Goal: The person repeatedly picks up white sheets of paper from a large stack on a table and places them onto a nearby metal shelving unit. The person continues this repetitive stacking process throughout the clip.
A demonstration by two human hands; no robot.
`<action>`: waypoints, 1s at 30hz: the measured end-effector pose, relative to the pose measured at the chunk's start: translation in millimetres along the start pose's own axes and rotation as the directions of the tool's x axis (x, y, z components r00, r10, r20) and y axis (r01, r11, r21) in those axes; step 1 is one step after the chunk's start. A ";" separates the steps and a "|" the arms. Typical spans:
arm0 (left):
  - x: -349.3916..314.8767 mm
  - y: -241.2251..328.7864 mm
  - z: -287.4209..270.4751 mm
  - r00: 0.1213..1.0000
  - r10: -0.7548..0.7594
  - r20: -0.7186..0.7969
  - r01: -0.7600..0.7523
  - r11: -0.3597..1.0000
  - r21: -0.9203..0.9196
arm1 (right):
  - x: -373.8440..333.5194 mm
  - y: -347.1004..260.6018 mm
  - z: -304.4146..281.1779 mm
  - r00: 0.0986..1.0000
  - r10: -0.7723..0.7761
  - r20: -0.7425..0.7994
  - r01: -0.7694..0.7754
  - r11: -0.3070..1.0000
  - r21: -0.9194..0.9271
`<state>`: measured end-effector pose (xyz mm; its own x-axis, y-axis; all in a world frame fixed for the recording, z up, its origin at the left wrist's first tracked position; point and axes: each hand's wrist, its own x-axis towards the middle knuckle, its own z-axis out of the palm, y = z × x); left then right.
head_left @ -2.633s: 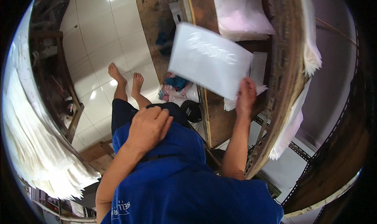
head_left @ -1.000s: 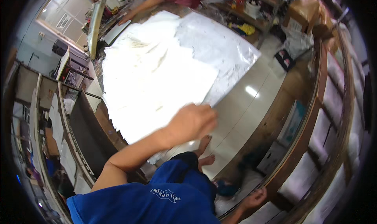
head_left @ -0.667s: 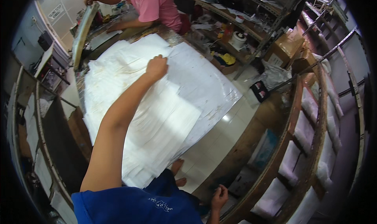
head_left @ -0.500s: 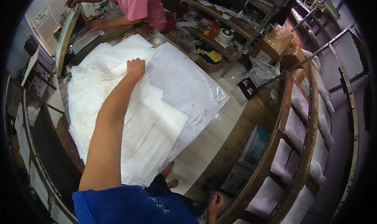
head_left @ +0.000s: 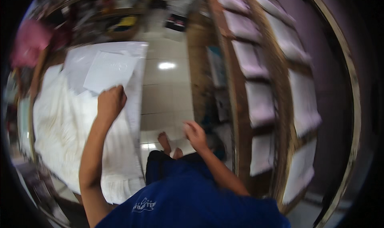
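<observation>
My left hand (head_left: 113, 102) is closed at the near edge of a single white sheet (head_left: 110, 71), which stretches out flat beyond my knuckles. Under it spreads an overlapping layer of thin white sheets (head_left: 68, 124) on the left, lying over a larger pale, glossy sheet (head_left: 138, 64) on the table. My right hand (head_left: 195, 135) hangs over the floor to the right of the table, apart from everything. Its fingers are smeared by motion, and nothing can be made out in them.
To my right stands a wooden rack (head_left: 234, 108) with stacks of white sheets (head_left: 260, 102) in its slots. A tiled floor (head_left: 164, 96) runs between table and rack. A person in a pink shirt (head_left: 30, 42) is at the far left. A box with yellow contents (head_left: 124, 26) sits ahead.
My view has swung right toward the rack. A single white sheet now lies apart from the layer, at my left hand. My right hand has risen from low by my side.
</observation>
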<state>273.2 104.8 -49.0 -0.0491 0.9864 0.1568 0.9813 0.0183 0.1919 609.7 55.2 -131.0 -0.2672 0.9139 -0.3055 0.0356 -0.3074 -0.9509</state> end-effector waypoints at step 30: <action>-196.4 333.7 24.8 0.744 0.651 0.152 -0.435 0.645 -0.628 | -268.1 147.2 -374.7 0.226 0.266 -0.937 -0.284 0.938 0.197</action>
<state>614.9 -78.7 -39.8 0.6302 0.7707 0.0944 0.5367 -0.5203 0.6643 1047.4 -135.8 -207.6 0.8514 0.3736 -0.3681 -0.0805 -0.6004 -0.7956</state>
